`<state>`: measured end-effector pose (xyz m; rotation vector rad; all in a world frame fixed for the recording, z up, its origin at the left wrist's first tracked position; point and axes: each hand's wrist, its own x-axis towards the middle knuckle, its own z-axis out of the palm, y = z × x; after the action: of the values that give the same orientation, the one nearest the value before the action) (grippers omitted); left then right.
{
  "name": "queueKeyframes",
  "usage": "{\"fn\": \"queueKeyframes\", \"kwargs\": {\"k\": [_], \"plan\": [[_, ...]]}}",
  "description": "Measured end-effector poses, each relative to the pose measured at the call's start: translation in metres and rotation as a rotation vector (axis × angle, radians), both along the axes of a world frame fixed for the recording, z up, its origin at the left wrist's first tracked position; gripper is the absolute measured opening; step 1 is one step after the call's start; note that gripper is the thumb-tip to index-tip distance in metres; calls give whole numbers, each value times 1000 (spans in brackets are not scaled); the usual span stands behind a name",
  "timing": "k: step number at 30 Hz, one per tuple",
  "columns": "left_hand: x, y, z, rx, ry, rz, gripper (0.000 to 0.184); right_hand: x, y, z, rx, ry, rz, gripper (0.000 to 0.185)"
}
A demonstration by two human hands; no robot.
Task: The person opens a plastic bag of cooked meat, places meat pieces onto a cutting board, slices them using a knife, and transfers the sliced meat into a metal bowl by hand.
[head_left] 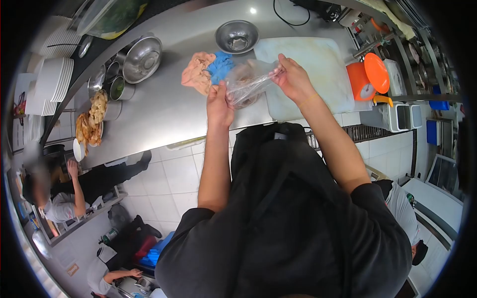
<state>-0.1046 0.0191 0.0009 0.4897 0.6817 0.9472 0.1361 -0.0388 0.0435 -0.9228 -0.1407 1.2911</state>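
Note:
My left hand (220, 105) pinches the left edge of a clear plastic bag (248, 85). Its opposite edge is in the closed fingers of my right hand (294, 79), and the plastic is stretched between the two. Something brownish shows through the film; I cannot make out whether it lies inside or beneath. A peach-coloured cloth (198, 73) and a blue cloth (221, 66) lie crumpled just beyond my left hand. Behind the bag sits a steel bowl (237, 36). Below my right hand is a white cutting board (318, 74).
An orange scale (359, 82) stands right of the board. Along the left of the steel counter (171, 109) are a larger steel bowl (142, 58), metal pots and cooked chicken pieces (89, 129). Several other people work to the left, lower left and lower right.

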Motion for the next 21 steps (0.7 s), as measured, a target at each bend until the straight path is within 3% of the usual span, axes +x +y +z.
{"fn": "queueKeyframes", "kwargs": {"k": [4,8,10,16,19,21], "plan": [[3,-11,11,124,258,-68,12,3,4,-13,-45,-97,-42,23],[-9,-26,24,671,827,-309,14,12,-1,-15,-158,-110,-64,25],[-15,-26,19,755,938,-388,16,10,-6,-6,-207,-199,-35,28],[-10,6,15,385,626,-326,21,-14,-26,-3,-231,-1072,496,43],[24,7,34,-2,324,-85,26,-26,-31,-24,-129,-1386,523,46],[18,25,9,-205,1,-69,27,-15,-20,-34,-205,-1170,731,46]]}}
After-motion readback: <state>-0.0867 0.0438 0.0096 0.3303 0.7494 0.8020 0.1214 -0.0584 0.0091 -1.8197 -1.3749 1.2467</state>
